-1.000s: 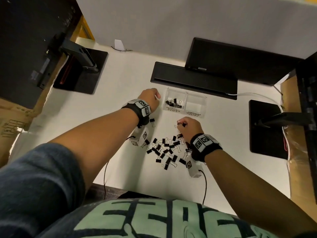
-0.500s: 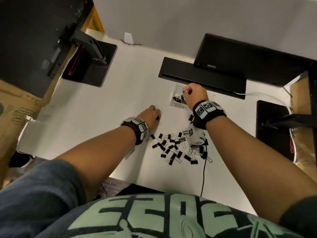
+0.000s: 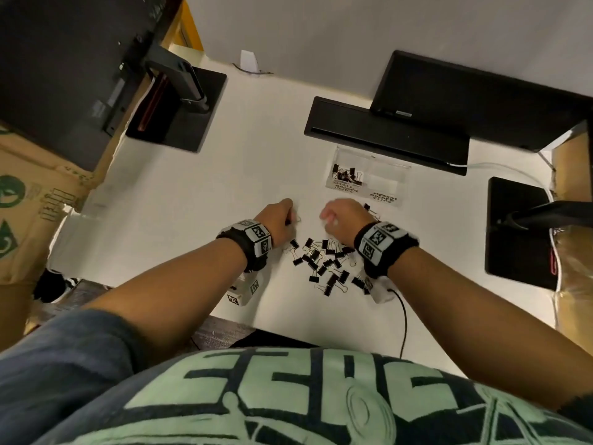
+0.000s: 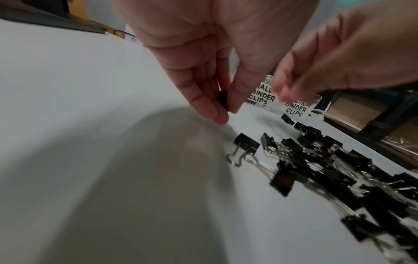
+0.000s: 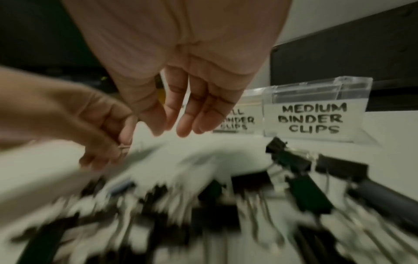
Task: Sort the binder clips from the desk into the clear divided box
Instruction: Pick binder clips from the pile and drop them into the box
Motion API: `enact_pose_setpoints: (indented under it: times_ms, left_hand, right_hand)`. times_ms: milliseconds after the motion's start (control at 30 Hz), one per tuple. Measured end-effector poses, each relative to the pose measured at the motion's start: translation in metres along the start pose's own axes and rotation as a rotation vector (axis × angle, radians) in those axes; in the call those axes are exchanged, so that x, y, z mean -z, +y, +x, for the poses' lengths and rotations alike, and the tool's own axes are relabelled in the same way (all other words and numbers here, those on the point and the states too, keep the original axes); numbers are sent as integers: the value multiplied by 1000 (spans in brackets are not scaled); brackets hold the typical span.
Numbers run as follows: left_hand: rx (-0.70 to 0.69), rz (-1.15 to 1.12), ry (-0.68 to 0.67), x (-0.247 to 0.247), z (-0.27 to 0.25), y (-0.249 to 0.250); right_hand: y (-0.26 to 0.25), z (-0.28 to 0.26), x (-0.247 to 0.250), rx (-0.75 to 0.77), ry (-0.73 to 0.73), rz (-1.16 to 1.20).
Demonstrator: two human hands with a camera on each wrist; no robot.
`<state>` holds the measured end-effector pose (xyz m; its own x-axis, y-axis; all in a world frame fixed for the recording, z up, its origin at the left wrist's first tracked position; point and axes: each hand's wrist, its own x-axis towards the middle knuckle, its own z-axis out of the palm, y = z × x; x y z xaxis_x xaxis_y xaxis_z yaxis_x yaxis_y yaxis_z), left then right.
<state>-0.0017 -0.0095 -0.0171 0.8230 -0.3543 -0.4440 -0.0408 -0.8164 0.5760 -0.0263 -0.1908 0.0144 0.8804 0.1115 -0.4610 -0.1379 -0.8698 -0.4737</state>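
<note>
Several black binder clips lie in a pile [image 3: 324,261] [image 4: 316,160] [image 5: 294,171] on the white desk. Behind it stands the clear divided box [image 3: 372,154] [image 5: 316,91]. Its compartment labelled small holds several clips [image 3: 346,175]; the one labelled medium [image 3: 386,179] looks empty. My left hand [image 3: 290,218] [image 4: 222,110] is at the pile's far left edge and pinches one small black clip [image 4: 224,101] between thumb and fingers, just above the desk. My right hand [image 3: 327,216] [image 5: 178,128] hovers over the pile's far side with loose fingers, holding nothing. One clip [image 3: 369,208] lies beside it, near the box.
A black keyboard [image 3: 385,136] and a monitor [image 3: 465,97] sit right behind the box. Monitor stands occupy the left [image 3: 179,107] and right [image 3: 516,229] of the desk. A black cable [image 3: 405,316] runs to the front edge. Cardboard boxes [image 3: 29,194] stand off the left side.
My right hand has pulled back from over the small compartment to the pile and no longer holds a clip. My left hand has lifted a clip at the pile's left edge.
</note>
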Motion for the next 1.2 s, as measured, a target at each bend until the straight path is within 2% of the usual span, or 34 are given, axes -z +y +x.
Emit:
enact_pose_setpoints:
  times_ms: [67, 133, 233, 400, 600, 667, 800, 900, 1066, 1200]
  left_hand:
    - [-13, -35, -1, -3, -6, -2]
    - [-27, -21, -9, -6, -10, -5]
    - [-34, 72, -70, -8, -13, -6]
    - [-65, 225, -135, -10, -14, -4]
    - [-112, 330, -184, -13, -14, -6]
    - [-134, 340, -170, -15, -14, -5]
    - [-143, 328, -147, -17, -16, -3]
    - [-139, 276, -137, -15, -17, 0]
    - [-85, 172, -124, -12, -17, 4]
    - [-52, 60, -116, -9, -16, 3]
  right_hand:
    - [6, -7, -17, 0, -86, -91]
    - [9, -10, -27, 13, -104, -123]
    - [12, -10, -35, 56, -89, -167]
    - [9, -9, -35, -20, -41, -84]
    - [2, -10, -23, -40, -48, -129]
    - [1, -8, -14, -89, 17, -13]
    - [3, 6, 21, -171, 297, 341]
    - [6, 26, 52, -217, 439, 354]
    - [11, 50, 70, -270, 416, 182]
    - [10, 52, 67, -275, 390, 147]
